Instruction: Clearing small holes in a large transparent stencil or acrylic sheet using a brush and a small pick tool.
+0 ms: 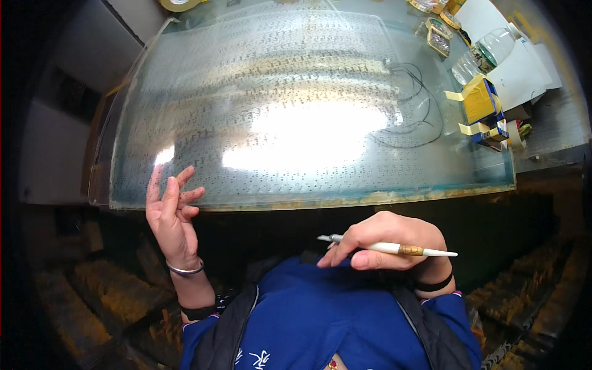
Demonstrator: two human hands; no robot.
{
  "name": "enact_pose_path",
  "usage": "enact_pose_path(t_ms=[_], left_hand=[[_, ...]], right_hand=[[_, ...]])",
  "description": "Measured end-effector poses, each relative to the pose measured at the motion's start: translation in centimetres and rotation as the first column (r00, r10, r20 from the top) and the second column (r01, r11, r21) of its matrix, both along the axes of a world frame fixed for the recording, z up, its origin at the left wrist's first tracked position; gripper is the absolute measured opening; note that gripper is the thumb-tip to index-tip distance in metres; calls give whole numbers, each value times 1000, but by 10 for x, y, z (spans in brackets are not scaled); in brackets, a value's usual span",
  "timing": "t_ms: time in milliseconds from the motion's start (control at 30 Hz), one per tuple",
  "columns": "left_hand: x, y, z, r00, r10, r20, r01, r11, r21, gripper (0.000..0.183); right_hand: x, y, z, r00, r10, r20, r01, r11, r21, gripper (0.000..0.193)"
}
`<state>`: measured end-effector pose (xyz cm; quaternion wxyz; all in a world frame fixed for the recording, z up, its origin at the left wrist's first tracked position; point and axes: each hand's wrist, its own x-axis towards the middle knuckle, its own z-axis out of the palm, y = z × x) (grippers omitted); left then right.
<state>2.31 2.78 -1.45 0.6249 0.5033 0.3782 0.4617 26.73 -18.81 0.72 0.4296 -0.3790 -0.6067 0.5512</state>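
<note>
Loosely curled, the right hand [394, 232] holds a craft knife [386, 248].

Between the left hand [174, 225] and the slim white-handled knife [387, 248] in the right hand [394, 234], a gap opens toward the dotted translucent sheet [277, 86]; rightward, a yellow-and-blue box [481, 103] and clear plastic bottle [485, 55] obstruct.

The left hand [174, 216] is raised with fingers spread across the near edge of the glass panel [444, 169]; the right hand [394, 237], fingers curled in a pinch, is nearer the body than that edge.
</note>
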Motion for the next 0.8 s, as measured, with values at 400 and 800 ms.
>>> enact_pose_path(t_ms=[400,800], left_hand=[[0,2,-9,1000,-21,-15,21,1000,0,45],[0,-8,-6,1000,-17,-11,18,994,111,47]], right_hand=[[-1,-2,-12,996,23,87,-28,998,58,31],[5,-1,-1,986,-168,2,168,984,60,26]])
